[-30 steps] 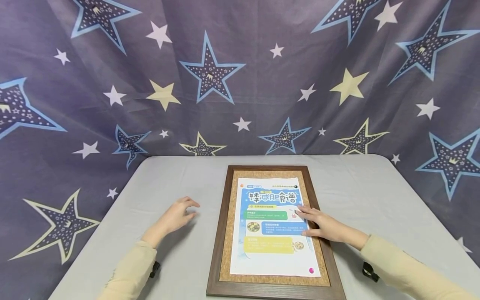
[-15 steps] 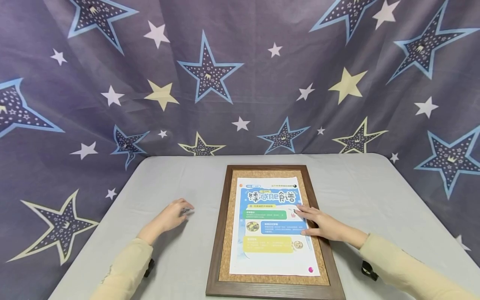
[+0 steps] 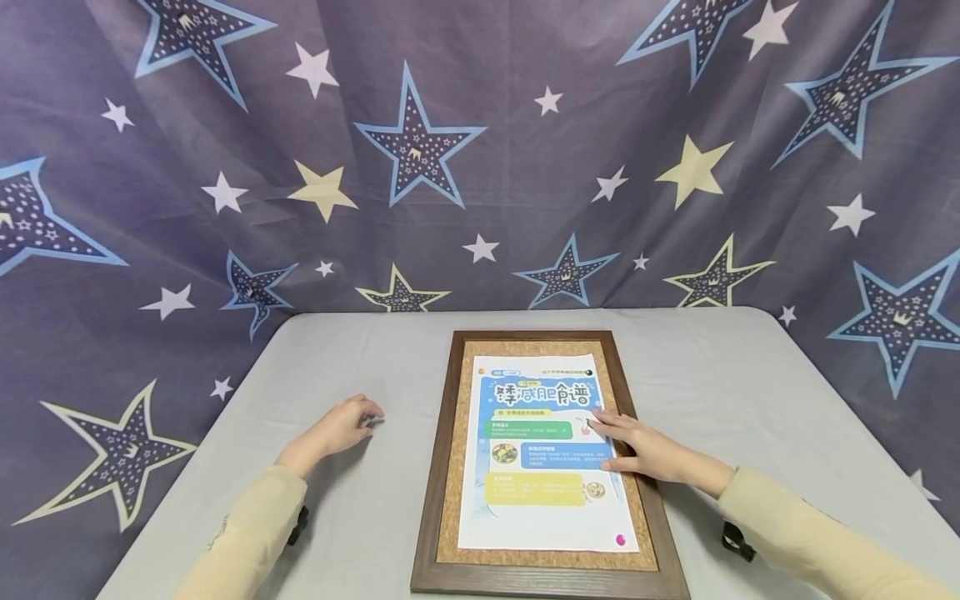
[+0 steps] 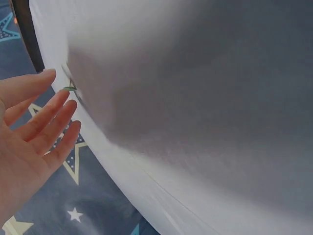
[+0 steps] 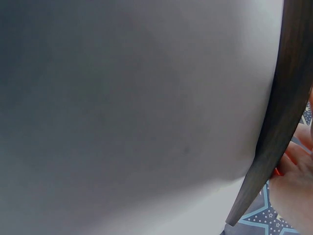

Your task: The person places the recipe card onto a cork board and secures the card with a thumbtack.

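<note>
A brown-framed cork board (image 3: pixel 648 525) lies on the table with a printed paper sheet (image 3: pixel 547 525) on it. An orange round pin (image 3: pixel 482 372), a black one (image 3: pixel 588 372) and a magenta one (image 3: pixel 621 540) sit at three of the sheet's corners. My right hand (image 3: pixel 648 447) rests over the board's right side, its fingertips on the sheet. Left of the board, my left hand (image 3: pixel 333 432) is low over the table. In the left wrist view a small green-headed thumbtack (image 4: pixel 69 88) is at the index fingertip, with the thumb apart from it. Whether it is gripped or just touched is unclear.
A pale grey cloth (image 3: pixel 720 358) covers the table. Behind it hangs a dark curtain (image 3: pixel 480 183) printed with stars. A dark wrist device (image 3: pixel 738 542) shows under the right sleeve, and another (image 3: pixel 297 527) under the left.
My left hand has moved slightly left and lower, and its fingers have come down to the table beside a small item. The right hand has stayed in place on the board.
</note>
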A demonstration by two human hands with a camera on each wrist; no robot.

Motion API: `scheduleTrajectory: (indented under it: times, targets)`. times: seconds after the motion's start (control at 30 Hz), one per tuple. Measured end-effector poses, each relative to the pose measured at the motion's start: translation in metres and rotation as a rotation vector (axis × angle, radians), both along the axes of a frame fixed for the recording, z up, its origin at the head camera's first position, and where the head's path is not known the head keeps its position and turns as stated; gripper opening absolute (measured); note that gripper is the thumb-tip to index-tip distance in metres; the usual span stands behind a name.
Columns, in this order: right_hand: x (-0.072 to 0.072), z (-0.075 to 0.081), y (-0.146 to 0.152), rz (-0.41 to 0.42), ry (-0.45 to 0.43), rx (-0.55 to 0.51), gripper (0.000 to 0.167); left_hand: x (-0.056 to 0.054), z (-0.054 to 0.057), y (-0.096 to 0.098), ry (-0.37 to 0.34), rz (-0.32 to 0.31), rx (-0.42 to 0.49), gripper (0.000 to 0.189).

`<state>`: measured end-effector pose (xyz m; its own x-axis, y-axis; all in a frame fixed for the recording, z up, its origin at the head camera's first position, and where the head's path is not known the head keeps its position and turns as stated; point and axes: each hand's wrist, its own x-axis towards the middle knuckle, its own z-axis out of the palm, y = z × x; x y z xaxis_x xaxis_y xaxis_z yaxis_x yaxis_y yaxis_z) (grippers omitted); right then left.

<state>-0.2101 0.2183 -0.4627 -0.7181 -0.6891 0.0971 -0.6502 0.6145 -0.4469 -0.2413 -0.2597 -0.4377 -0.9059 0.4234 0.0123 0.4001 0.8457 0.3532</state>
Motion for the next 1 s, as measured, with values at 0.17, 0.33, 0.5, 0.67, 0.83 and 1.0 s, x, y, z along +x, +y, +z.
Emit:
scheduleTrajectory:
  times: [0.17, 0.33, 0.5, 0.67, 0.83, 1.0]
  targets:
    - [0.0, -0.0007, 0.0001, 0.005, 0.001, -0.002, 0.063, -0.0003, -0.0014, -0.0012, -0.023, 0.013, 0.002, 0.023]
    - [-0.0003, -0.0021, 0.0005, 0.004, -0.015, -0.002, 0.064, -0.0031, -0.0038, -0.0027, -0.039, 0.028, 0.004, 0.021]
    - [-0.0008, -0.0026, 0.0007, 0.007, -0.016, -0.004, 0.064, -0.0062, -0.0053, -0.0038, -0.034, 0.02, -0.006, 0.02]
    - [-0.0009, -0.0023, 0.001, 0.012, -0.005, -0.007, 0.064, -0.0077, -0.0059, -0.0046, -0.032, 0.01, -0.006, 0.018]
    - [-0.0014, -0.0022, 0.0009, 0.014, -0.006, -0.011, 0.063, -0.0081, -0.005, -0.0047, -0.056, 0.036, -0.007, 0.017]
    - [-0.0015, -0.002, 0.0008, 0.013, -0.011, -0.013, 0.063, -0.0075, -0.0039, -0.0048, -0.078, 0.067, -0.015, 0.017]
